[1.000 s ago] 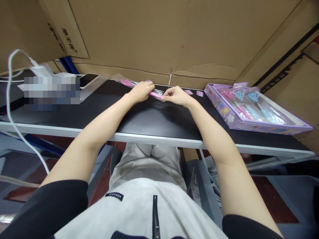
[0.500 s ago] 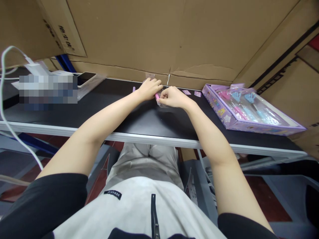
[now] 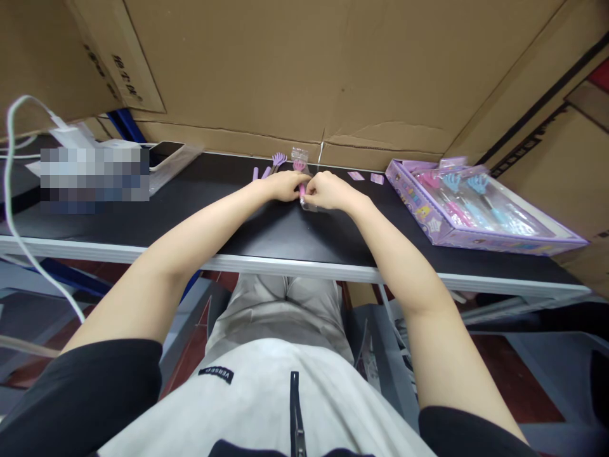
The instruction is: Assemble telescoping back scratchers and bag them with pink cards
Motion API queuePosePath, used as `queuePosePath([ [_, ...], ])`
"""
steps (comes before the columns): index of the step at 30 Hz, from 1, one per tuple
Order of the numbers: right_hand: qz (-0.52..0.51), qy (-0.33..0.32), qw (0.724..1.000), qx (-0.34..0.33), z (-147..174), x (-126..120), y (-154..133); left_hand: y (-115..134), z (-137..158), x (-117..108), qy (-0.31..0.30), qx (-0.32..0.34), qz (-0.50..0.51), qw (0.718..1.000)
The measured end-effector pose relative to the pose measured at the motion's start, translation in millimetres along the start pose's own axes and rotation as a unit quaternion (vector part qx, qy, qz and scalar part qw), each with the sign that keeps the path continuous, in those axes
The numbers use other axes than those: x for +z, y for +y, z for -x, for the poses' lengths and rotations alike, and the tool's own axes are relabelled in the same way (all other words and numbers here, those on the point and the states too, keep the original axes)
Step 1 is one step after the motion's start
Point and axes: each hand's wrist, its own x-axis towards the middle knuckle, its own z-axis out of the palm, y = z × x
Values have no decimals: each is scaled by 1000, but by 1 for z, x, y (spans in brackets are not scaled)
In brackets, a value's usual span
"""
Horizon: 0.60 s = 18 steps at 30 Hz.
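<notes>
A pink claw-headed back scratcher (image 3: 299, 165) in a clear plastic wrapper (image 3: 299, 153) lies between my hands near the back of the black table. My left hand (image 3: 287, 185) is closed around its middle from the left, fingers curled over the shaft. On the other side, my right hand (image 3: 328, 190) is closed in a pinch at the wrapper beside the pink handle; its fingertips are partly hidden. Left of my left hand lies a purple back scratcher (image 3: 279, 158), partly covered by that hand, with a purple rod (image 3: 255, 173) next to it.
An open purple box (image 3: 442, 235) at the right holds wrapped pink and blue back scratchers. Small pink cards (image 3: 377, 179) lie near the cardboard wall (image 3: 342, 82). To the left are a phone (image 3: 165, 154), a plastic bag and a white cable (image 3: 14, 209).
My left hand has slid down toward me, uncovering the pink claw head, its wrapper end and the purple back scratcher. My right hand has stayed almost in place, at the pink handle.
</notes>
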Motion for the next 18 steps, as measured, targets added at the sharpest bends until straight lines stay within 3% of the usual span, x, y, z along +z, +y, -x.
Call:
queuePosePath([
  [7, 39, -33, 999, -9, 0, 4, -6, -7, 5, -4, -45, -11, 84, 995],
  [18, -1, -33, 999, -36, -7, 13, -1, -22, 4, 8, 4, -52, 78, 996],
])
